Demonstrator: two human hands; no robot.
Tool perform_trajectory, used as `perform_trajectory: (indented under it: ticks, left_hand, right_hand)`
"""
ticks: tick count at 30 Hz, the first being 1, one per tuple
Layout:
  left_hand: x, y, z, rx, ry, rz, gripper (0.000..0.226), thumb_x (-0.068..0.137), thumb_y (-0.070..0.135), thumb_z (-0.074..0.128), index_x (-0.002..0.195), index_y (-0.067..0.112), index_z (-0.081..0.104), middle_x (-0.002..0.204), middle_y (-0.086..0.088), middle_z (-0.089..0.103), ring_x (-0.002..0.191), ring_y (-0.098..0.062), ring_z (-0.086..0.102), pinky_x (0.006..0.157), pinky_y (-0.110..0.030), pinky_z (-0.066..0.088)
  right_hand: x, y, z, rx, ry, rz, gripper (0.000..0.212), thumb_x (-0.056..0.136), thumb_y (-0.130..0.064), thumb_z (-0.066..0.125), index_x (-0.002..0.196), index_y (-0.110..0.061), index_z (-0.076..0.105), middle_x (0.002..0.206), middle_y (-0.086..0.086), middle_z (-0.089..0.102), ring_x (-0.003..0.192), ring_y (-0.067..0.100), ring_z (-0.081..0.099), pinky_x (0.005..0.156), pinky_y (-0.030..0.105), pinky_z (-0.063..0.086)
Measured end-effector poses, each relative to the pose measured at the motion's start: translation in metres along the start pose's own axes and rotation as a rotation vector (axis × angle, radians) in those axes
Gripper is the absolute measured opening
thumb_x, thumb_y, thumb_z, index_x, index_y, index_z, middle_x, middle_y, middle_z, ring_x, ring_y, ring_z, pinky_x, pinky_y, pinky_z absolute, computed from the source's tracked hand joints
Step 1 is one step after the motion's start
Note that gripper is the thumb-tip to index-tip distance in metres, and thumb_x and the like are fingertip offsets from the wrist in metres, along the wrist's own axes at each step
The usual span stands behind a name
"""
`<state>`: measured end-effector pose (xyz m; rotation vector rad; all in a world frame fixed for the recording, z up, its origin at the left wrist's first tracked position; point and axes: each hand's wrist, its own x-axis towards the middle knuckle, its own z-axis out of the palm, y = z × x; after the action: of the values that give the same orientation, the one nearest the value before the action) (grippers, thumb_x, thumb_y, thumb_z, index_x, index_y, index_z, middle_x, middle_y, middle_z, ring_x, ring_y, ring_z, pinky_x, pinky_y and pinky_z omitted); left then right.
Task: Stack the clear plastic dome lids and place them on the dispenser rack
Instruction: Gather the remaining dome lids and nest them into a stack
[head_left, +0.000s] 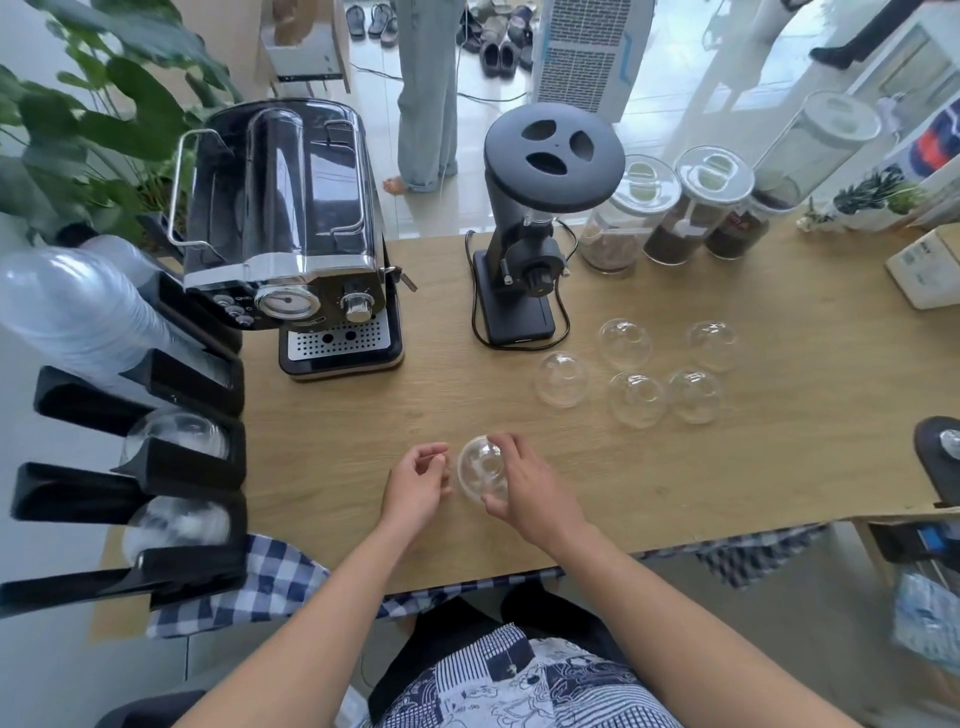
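My right hand (530, 488) grips a clear plastic dome lid (480, 467) just above the wooden table (727, 467), its opening turned toward my left. My left hand (418, 483) hovers right beside that lid with fingers loosely curled and nothing in it. Several more dome lids rest on the table to the right, among them one (563, 379) nearest the grinder and one (711, 345) farthest right. The black dispenser rack (197, 462) stands at the table's left edge, with stacked lids (179, 434) and cups showing in its slots.
An espresso machine (291, 228) stands at the back left, a black coffee grinder (540, 218) with its cord behind the lids. Glass jars (691, 208) line the back right; a cardboard box (924, 270) sits far right. A person's legs stand beyond the table.
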<state>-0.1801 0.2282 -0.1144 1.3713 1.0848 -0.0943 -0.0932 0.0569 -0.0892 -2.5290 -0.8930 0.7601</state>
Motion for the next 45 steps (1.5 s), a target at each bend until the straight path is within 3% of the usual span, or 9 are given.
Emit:
perform_trajectory:
  ticks: [6,10,13,19,23,27,30,35,45]
  left_hand:
    - [0.008,0.047,0.015,0.309,0.029,0.290,0.022,0.114,0.029,0.060,0.133,0.027,0.070,0.128,0.011,0.072,0.113,-0.001,0.065,0.101,-0.032,0.060]
    - [0.010,0.090,0.050,0.456,-0.057,0.419,0.034,0.111,0.034,0.064,0.143,0.024,0.066,0.137,0.010,0.067,0.123,-0.009,0.064,0.104,-0.032,0.056]
    - [0.019,0.106,0.079,0.588,-0.147,0.482,0.053,0.107,0.039,0.071,0.156,0.025,0.057,0.155,0.006,0.059,0.143,-0.015,0.054,0.122,-0.043,0.047]
    - [0.046,0.115,0.142,0.868,-0.220,0.550,0.094,0.097,0.035,0.085,0.173,0.023,0.032,0.178,0.000,0.034,0.164,-0.028,0.029,0.133,-0.045,0.028]
    - [0.057,0.108,0.167,0.944,-0.183,0.564,0.091,0.095,0.032,0.088,0.170,0.025,0.037,0.177,0.000,0.036,0.162,-0.027,0.034,0.130,-0.048,0.038]
    - [0.055,0.099,0.178,0.937,-0.119,0.633,0.079,0.093,0.030,0.089,0.161,0.023,0.048,0.164,0.001,0.053,0.151,-0.023,0.050,0.123,-0.047,0.046]
    - [0.050,0.097,0.174,0.865,-0.115,0.654,0.079,0.093,0.036,0.089,0.160,0.024,0.050,0.160,0.004,0.056,0.148,-0.021,0.052,0.123,-0.049,0.047]
    - [0.025,0.103,0.133,0.721,-0.114,0.654,0.075,0.094,0.046,0.086,0.158,0.031,0.051,0.158,0.007,0.054,0.146,-0.016,0.049,0.123,-0.035,0.041]
    - [-0.037,0.047,0.026,0.638,-0.004,0.580,0.078,0.091,0.061,0.083,0.158,0.041,0.049,0.152,0.017,0.053,0.141,-0.006,0.052,0.122,-0.039,0.045]
  right_hand:
    - [0.002,0.029,-0.039,0.065,0.091,0.054,0.089,0.101,-0.064,0.069,0.170,-0.021,0.031,0.167,0.003,0.036,0.125,0.027,0.068,0.092,0.041,0.063]
    - [0.008,0.080,-0.082,0.105,0.268,0.215,0.070,0.109,-0.052,0.064,0.163,-0.017,0.038,0.158,0.004,0.041,0.111,0.029,0.070,0.086,0.050,0.064]
    - [0.013,0.119,-0.100,0.107,0.314,0.328,0.069,0.108,-0.043,0.067,0.163,-0.012,0.039,0.161,0.007,0.039,0.123,0.035,0.067,0.094,0.050,0.060]
    - [0.024,0.168,-0.111,0.159,0.183,0.404,0.091,0.108,-0.044,0.072,0.178,-0.019,0.018,0.185,0.005,0.014,0.161,0.033,0.041,0.124,0.048,0.042]
    - [0.029,0.178,-0.106,0.146,0.165,0.415,0.080,0.103,-0.039,0.081,0.165,-0.014,0.036,0.171,0.009,0.037,0.145,0.036,0.057,0.110,0.048,0.050]
    - [0.021,0.184,-0.102,0.123,0.157,0.389,0.073,0.095,-0.037,0.087,0.150,-0.018,0.043,0.152,0.006,0.055,0.125,0.036,0.069,0.098,0.050,0.057]
    - [0.013,0.181,-0.105,0.106,0.159,0.348,0.074,0.098,-0.040,0.084,0.153,-0.014,0.042,0.154,0.007,0.055,0.126,0.037,0.068,0.094,0.049,0.057]
    - [0.003,0.161,-0.119,0.139,0.219,0.267,0.079,0.099,-0.052,0.078,0.156,-0.015,0.038,0.159,0.004,0.051,0.130,0.030,0.065,0.088,0.043,0.054]
    - [0.010,0.081,-0.100,0.301,0.254,0.039,0.074,0.101,-0.049,0.080,0.154,-0.014,0.044,0.151,0.000,0.053,0.137,0.010,0.051,0.114,0.032,0.047]
